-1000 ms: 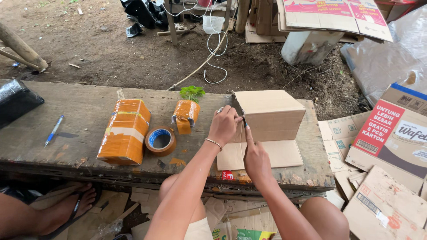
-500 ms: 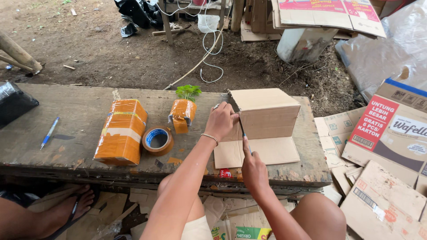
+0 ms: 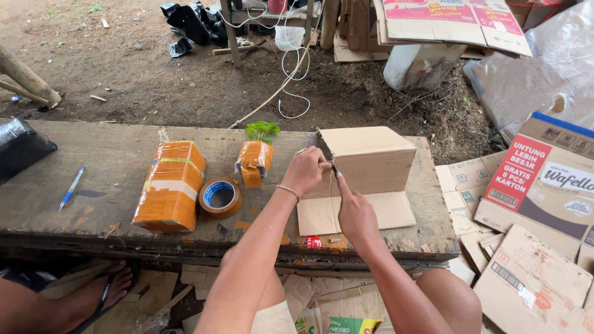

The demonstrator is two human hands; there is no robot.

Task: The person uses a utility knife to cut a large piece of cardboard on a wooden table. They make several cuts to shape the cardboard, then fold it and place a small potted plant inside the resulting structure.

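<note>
Both hands working the left front edge of a cardboard box – partway folded.

Left hand (image 3: 304,172) is curling, fingers pinching the box's (image 3: 371,158) corner; right hand (image 3: 352,213) is pressing a pointed finger up along that edge. Can't tell if it's holding a tool. Box is standing mid-bench w/ one flap (image 3: 357,212) lying flat in front, not closed yet. Tape roll (image 3: 220,196), 2 orange-taped parcels (image 3: 171,184) and a small taped plant (image 3: 255,158) are sitting to the left – pen (image 3: 72,187) further out on the wooden bench (image 3: 93,213).

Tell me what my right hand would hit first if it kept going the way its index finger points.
The right hand points away from you, up against the folded cardboard box; its front wall comes first, likely touching already.
</note>
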